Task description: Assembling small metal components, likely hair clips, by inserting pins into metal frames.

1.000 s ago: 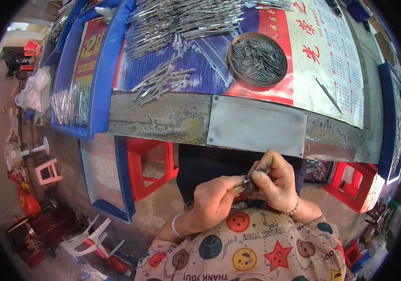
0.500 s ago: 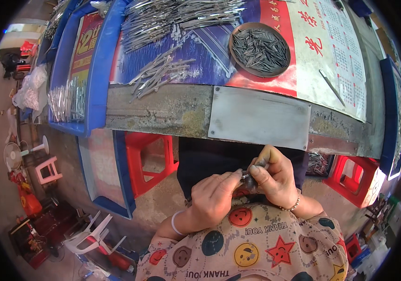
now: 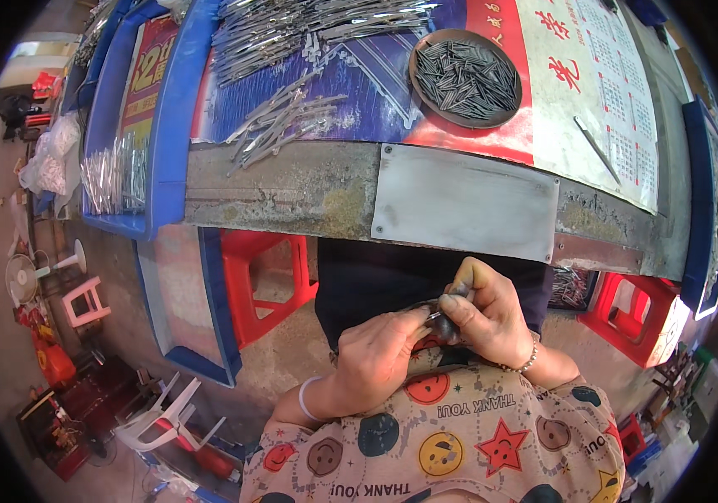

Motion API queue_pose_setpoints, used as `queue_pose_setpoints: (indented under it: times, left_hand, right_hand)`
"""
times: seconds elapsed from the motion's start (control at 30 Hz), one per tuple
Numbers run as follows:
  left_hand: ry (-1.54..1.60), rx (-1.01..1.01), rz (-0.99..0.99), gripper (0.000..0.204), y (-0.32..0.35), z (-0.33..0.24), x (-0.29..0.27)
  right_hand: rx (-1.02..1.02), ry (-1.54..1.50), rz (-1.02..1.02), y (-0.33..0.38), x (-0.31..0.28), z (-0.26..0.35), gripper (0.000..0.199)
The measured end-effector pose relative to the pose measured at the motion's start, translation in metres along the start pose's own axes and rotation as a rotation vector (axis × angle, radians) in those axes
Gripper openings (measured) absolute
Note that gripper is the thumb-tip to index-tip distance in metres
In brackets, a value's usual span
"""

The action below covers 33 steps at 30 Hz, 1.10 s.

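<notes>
Both hands meet in front of my body, below the bench's near edge. My left hand is closed, its thumb and fingertips pinching a small shiny metal piece. My right hand is closed against the other end of the same spot, thumb and bent forefinger pressed together, with darkened fingertips. Most of what lies between the hands is hidden by the fingers, so its kind does not show. On the bench beyond stands a round dish full of thin dark pointed metal pins.
Long silvery metal strips lie in heaps at the bench's left. A pale metal plate is screwed to the near edge. A single thin rod rests on the calendar sheet. Blue trays and red stools flank the bench.
The view has shifted slightly, and the bench appears a little higher. My hands keep their grip together, with only a small shift of the fingers.
</notes>
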State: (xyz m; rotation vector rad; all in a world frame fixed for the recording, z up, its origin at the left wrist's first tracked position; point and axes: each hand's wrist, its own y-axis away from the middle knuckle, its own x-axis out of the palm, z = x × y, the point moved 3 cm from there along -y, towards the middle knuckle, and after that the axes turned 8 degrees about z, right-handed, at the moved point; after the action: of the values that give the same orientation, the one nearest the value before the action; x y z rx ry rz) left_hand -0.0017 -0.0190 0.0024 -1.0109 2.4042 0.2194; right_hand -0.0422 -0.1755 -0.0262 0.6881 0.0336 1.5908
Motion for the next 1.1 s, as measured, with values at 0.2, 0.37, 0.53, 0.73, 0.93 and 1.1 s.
queue_pose_setpoints:
  times: [0.2,0.37,0.53,0.73,0.93,1.1]
  left_hand:
    - [-0.180,0.057,-0.091,0.021,0.003,-0.001,0.006]
    - [-0.359,0.152,-0.082,0.028,0.005,0.003,0.004]
    - [-0.233,0.071,-0.053,0.019,0.006,0.005,0.001]
    - [0.388,-0.332,0.102,0.014,0.012,0.017,0.003]
    - [-0.124,-0.021,-0.052,0.014,0.006,0.009,0.002]
    - [0.105,-0.034,-0.015,0.014,0.002,0.017,0.003]
  right_hand:
    - [-0.031,0.001,-0.062,0.000,0.005,0.002,0.023]
    - [-0.057,0.053,-0.061,-0.003,0.002,-0.006,0.022]
    - [0.012,-0.051,-0.008,-0.006,0.004,-0.006,0.022]
    - [0.037,-0.092,0.029,-0.008,0.006,-0.007,0.021]
    - [-0.005,0.025,-0.025,-0.007,0.006,-0.007,0.020]
    - [-0.051,-0.252,0.045,-0.010,0.004,-0.012,0.019]
